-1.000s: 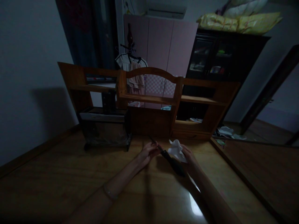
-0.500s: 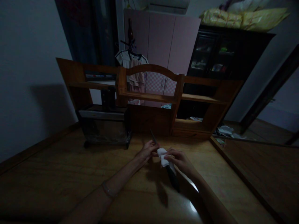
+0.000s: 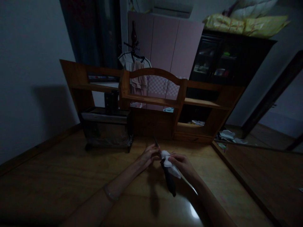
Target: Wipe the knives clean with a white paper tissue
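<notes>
1. Here, a wooden shelf unit (image 3: pixel 151 123) stands at the far side of the bench (image 3: pixel 132 192), and both of the person's hands work in front of its middle section.
2. The black-handled tool (image 3: pixel 167 176) is held tilted above the bench, in front of the shelf unit, its thin metal end pointing toward the unit and its handle away from it.
3. The left grip (image 3: pixel 148 156) pinches the tool by its metal part, on the end closer to the shelf unit; a bracelet (image 3: pixel 110 193) circles that wrist.
4. The right grip (image 3: pixel 183 162) pinches crumpled white paper (image 3: pixel 167 163), which touches the tool where metal meets handle; a loose flap hangs beside the handle.
5. A dark box (image 3: pixel 109 132) with a clear, plastic-looking front stands against the left section of the shelf unit.
6. Behind the shelf unit, hanging clothes (image 3: pixel 139 75) show above and through its left-middle part, with a pink wardrobe (image 3: pixel 163 44) farther back.
7. Behind its right section rises a black cabinet (image 3: pixel 241 60) topped with yellow bags (image 3: pixel 246 26).
8. The light is dim, so the exact kind of tool is unclear.
</notes>
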A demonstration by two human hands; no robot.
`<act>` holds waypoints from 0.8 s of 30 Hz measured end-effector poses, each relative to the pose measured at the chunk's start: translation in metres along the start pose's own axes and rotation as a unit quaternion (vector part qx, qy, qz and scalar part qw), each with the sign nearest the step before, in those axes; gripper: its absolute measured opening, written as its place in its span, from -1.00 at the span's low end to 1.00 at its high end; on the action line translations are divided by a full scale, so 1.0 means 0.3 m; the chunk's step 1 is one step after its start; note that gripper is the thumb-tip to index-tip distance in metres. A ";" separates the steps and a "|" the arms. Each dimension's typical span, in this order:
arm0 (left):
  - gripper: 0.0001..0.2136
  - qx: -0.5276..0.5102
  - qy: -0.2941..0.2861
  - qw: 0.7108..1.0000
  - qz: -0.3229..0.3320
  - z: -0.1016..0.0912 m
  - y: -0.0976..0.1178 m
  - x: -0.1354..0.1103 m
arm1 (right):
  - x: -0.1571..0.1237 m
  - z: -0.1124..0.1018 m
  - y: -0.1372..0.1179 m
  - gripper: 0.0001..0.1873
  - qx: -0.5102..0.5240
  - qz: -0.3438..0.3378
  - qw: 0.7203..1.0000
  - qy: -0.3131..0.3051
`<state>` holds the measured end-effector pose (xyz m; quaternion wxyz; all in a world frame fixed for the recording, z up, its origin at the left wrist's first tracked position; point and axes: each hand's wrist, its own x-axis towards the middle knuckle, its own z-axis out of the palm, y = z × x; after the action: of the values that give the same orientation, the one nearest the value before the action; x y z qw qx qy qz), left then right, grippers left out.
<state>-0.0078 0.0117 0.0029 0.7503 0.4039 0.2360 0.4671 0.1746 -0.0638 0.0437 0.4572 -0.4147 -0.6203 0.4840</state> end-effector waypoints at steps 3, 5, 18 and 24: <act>-0.73 0.000 0.000 1.000 -0.007 0.003 0.009 0.000 | 0.006 -0.004 0.023 -0.66 0.053 0.034 0.996 0.060; -0.72 0.007 0.003 1.000 -0.015 0.009 0.014 -0.003 | 0.008 -0.003 0.026 -0.64 0.060 0.037 0.994 0.082; -0.72 0.043 0.044 0.998 0.012 0.005 -0.019 0.001 | 0.001 0.025 -0.006 -0.74 -0.032 -0.008 0.998 -0.058; -0.69 0.088 -0.007 0.996 -0.001 0.019 -0.003 -0.009 | -0.008 -0.010 -0.007 -0.71 -0.011 0.013 0.999 -0.034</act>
<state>-0.0044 0.0068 0.0054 0.7140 0.4713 0.2715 0.4408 0.1778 -0.0657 0.0457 0.4246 -0.4112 -0.6354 0.4968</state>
